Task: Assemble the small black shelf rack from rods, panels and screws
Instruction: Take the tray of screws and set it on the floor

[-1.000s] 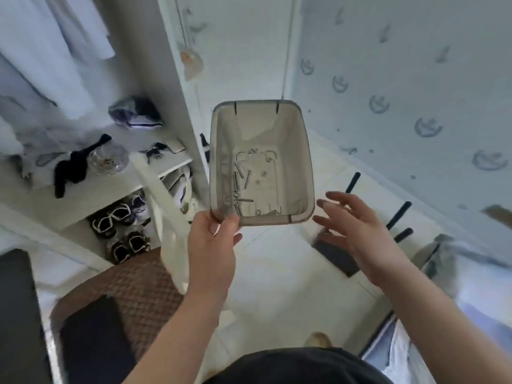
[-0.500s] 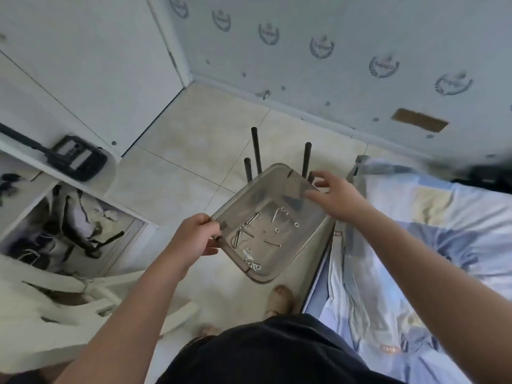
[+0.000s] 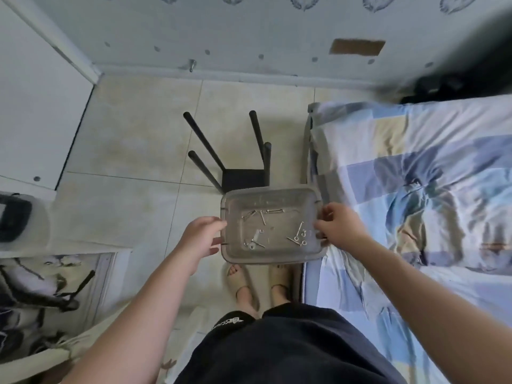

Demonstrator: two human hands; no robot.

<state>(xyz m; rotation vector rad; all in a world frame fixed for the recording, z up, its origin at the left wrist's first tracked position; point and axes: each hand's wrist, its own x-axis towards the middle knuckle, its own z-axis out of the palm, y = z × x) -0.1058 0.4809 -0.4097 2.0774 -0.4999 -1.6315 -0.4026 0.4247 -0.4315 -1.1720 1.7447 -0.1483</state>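
Pinching clear tray (image 3: 271,260) of screws (image 3: 261,217), left grip (image 3: 203,239) at nine o'clock, right grip (image 3: 339,228) at three; at twelve, four rods (image 3: 203,141) up on base panel (image 3: 243,177), rest seemingly unbuilt.

Home bedroom, bed (image 3: 415,173) with patchwork blue bedding, patterned wallpaper (image 3: 249,29), tiled floor (image 3: 138,128), white wardrobe (image 3: 33,92)

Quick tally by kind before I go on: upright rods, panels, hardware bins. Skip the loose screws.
black rods: 4
black panel: 1
clear bin: 1
Total: 6
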